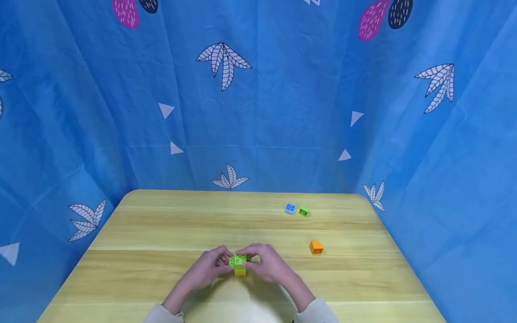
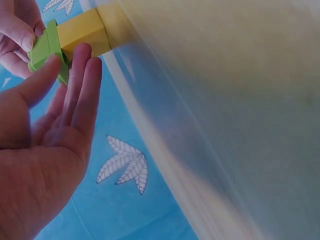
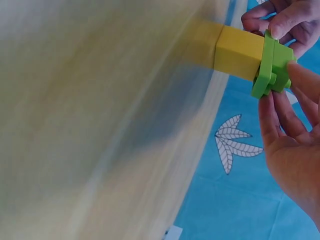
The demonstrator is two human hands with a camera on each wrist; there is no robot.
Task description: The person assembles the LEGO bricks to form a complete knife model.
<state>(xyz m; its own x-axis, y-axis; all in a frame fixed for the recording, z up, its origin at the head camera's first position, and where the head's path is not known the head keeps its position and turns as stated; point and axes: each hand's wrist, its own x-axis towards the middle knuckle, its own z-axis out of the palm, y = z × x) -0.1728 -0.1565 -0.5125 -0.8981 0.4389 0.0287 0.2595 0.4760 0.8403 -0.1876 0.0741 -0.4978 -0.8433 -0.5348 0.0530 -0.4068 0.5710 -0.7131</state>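
In the head view, a yellow block [image 1: 240,272] stands upright on the table near the front middle. On top of it sits a wider, flat green piece [image 3: 266,67], with a green brick [image 1: 240,259] stacked above that. From the left, my left hand [image 1: 208,268] holds the green pieces at their left end, thumb in front. My right hand [image 1: 268,264] pinches the green brick from the other side between thumb and fingers. Both wrist views show the yellow block [image 2: 82,34] against the tabletop, with the fingertips of both hands around the green part.
A blue brick [image 1: 290,208] and a small green brick [image 1: 304,211] lie near the table's back edge, right of centre. An orange curved block [image 1: 316,247] lies to the right of my hands. Blue patterned cloth [image 1: 282,112] hangs behind and beside the wooden table [image 1: 169,224].
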